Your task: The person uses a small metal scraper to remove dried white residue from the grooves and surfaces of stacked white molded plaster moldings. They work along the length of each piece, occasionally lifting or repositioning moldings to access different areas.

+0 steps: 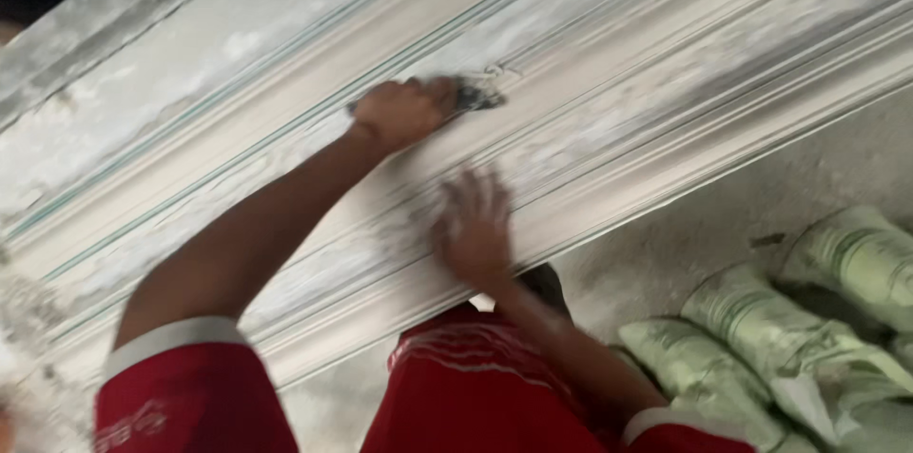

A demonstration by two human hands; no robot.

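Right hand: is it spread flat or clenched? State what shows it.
Spread flat: the right hand lies with fingers splayed on the moulding, holding nothing. The left hand grips a dark tool.

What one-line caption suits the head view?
Left hand presses a dark tool on a long plaster moulding; right hand rests flat on it.

Grey concrete floor (685, 244) with pale green sacks (761, 339) piled at right.

Red short sleeves (181, 396) with white cuff bands, red shorts (466, 386) with white stripes; bare forearms.
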